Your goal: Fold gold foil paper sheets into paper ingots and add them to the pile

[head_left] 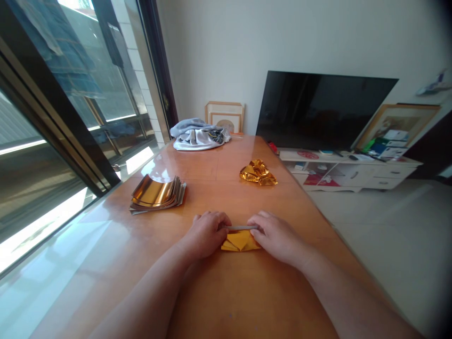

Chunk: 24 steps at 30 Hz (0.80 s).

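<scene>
A partly folded sheet of gold paper (240, 241) lies on the table between my hands, its yellow underside showing a pointed flap. Along its far edge runs a narrow, pale folded strip. My left hand (211, 232) grips the left end of that strip with curled fingers. At the other end my right hand (273, 234) pinches the strip in the same way. Both thumbs are partly hidden by the fingers. Beyond my left hand sits a curved stack of shiny gold foil sheets (155, 194). Several crumpled-looking folded gold pieces (258, 173) lie beyond my right hand.
The brown wooden table (212, 176) has its right edge above a tiled floor. Grey cloth (197, 135) is heaped at its far end, before leaning frames (226, 113). A sliding glass door borders the left. A television (318, 110) stands over a white cabinet (353, 172).
</scene>
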{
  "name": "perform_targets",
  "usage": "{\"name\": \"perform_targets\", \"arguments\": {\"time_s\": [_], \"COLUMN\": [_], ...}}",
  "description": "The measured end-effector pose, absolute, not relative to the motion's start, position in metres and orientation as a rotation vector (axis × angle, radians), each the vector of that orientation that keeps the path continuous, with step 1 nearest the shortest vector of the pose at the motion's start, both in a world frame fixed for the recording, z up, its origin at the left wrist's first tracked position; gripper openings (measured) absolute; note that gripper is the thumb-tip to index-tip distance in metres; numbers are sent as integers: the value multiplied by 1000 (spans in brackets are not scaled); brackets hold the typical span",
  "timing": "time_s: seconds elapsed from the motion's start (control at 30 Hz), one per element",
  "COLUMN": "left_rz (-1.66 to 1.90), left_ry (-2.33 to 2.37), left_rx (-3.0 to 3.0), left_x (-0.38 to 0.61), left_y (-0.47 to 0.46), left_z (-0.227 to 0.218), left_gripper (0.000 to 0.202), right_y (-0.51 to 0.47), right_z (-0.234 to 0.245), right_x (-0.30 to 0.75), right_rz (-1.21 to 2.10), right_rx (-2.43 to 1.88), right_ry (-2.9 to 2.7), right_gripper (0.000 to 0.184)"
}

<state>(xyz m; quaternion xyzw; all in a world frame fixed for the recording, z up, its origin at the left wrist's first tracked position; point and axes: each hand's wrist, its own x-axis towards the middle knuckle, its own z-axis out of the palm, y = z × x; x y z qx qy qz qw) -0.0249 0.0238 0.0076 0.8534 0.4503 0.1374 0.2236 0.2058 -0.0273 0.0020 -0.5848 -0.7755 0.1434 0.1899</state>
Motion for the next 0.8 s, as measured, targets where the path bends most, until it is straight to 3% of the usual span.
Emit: {"name": "perform_targets", "arguments": {"time_s": [0.2, 0.43, 0.8], "left_rz": [332, 324, 302], "left_ry": [1249, 1291, 1301], "left_rx": [2238, 2236, 2303], "left_x": [-26, -27, -29], "left_y": [20, 18, 15], "left_z": [16, 12, 16], "left_gripper": [14, 13, 10], "right_y": [-23, -31, -44], "right_z": [-6, 7, 9], "right_x": [208, 201, 181], "right_rz": [408, 145, 337], "right_rx": [-1605, -1545, -1552], "right_ry": [-2079, -2059, -2191], "right_gripper": [16, 19, 15]}}
